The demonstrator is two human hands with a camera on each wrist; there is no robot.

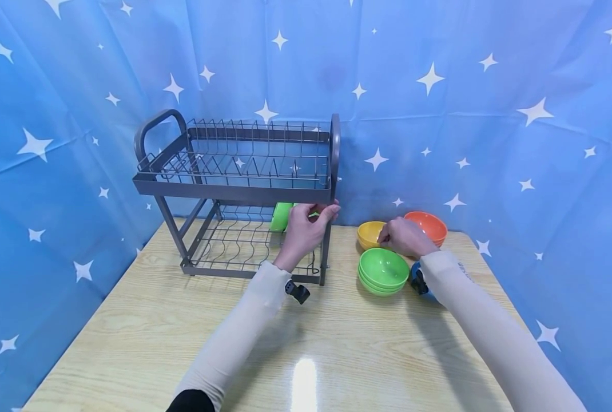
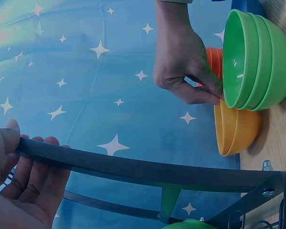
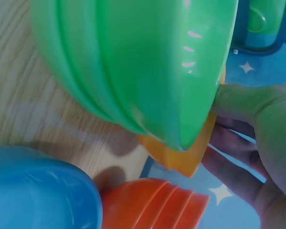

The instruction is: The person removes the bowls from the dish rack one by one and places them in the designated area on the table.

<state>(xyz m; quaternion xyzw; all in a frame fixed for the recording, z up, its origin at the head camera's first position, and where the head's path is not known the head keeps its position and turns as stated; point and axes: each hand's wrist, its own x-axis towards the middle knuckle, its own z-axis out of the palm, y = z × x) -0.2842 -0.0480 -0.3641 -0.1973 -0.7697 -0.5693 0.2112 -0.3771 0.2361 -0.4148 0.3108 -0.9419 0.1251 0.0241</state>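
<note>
Standing at the left rear of the wooden table, a grey two-tier dish rack backs onto a blue star-printed curtain. Its upper tier is a wire grid with a looped handle at each end; on the lower tier, a green bowl stands on edge near the right end. The left hand grips the front rail of the upper tier at its right corner; the left wrist view shows the fingers curled under the rail and the thumb over it. To the right of the rack, four sets of bowls sit close together on the table: a stack of green bowls nearest the person, a yellow stack just behind it, an orange stack further right at the rear, and a blue bowl partly hidden behind the right forearm. The right hand rests at the yellow stack, with thumb and fingertips pinching the rim of the top yellow bowl where it meets the green stack; the right wrist view confirms fingers against the yellow edge. Both arms wear pale sleeves, each with a small black camera at the wrist.
</note>
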